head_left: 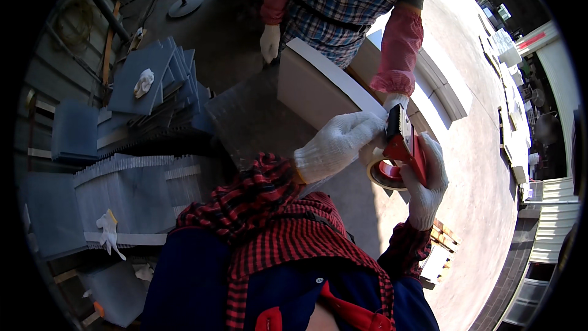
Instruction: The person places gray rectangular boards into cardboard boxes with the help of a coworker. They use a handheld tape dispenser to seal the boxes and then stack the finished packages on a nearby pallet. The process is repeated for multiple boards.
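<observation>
My right hand (427, 187), in a white knit glove, is closed around a red tape dispenser (414, 154). A roll of tape (381, 172) sits in it, and its dark front end points up toward the near end of a white box (324, 79). My left hand (340, 146), also gloved, lies with fingers stretched out at the box's near end, its fingertips close beside the dispenser's head. Whether tape is under those fingers is hidden. Across from me a co-worker's gloved hand (395, 102) reaches to the same end of the box.
A co-worker in a plaid apron (337, 9) stands beyond the box. More long white boxes (438, 89) lie at the right. Stacks of grey sheets (138, 83) and clear-edged panels (125, 199) fill the left, with loose gloves (108, 231) on them. A round-based stand (185, 6) is behind.
</observation>
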Tool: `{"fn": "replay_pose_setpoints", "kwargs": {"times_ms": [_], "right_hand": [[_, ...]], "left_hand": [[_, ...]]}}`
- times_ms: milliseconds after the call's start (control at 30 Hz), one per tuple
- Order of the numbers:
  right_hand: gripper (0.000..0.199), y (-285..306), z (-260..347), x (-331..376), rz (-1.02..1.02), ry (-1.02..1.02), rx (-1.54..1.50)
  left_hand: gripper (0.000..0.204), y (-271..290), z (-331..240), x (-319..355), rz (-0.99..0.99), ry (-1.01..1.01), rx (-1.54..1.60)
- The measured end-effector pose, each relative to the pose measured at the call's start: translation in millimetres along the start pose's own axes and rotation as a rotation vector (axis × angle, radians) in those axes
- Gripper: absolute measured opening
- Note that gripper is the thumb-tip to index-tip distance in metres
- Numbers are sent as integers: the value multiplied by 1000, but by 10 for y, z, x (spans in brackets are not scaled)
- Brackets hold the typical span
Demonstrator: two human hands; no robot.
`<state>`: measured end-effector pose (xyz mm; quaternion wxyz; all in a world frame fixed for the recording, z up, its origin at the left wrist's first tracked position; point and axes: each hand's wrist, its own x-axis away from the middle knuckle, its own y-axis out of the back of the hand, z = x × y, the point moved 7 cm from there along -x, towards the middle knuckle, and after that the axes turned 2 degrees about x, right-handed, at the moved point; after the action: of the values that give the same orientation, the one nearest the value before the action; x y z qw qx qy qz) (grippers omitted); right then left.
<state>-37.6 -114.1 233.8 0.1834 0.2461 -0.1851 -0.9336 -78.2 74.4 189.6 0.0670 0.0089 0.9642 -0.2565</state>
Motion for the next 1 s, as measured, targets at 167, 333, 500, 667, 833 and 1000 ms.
{"fn": "replay_pose_setpoints", "kwargs": {"times_ms": [167,333,500,667,833,1000], "right_hand": [[54,-56,148,-32,7,99,114],[57,-115,429,-77,98,291,353],[57,97,577,-67,210,249,407],[55,252,428,-123,239,235,499],[56,-37,225,-469,279,302,611],[53,-491,19,-1008,284,343,557]], "left_hand": [[21,112,-52,25,-38,-251,-157],[13,227,-140,98,-82,-396,-491],[32,543,-323,249,-277,-12,609],[34,1300,-718,106,-187,-217,259],[30,1958,-962,-286,-196,-65,-386],[24,2637,-882,-720,-281,92,-571]]}}
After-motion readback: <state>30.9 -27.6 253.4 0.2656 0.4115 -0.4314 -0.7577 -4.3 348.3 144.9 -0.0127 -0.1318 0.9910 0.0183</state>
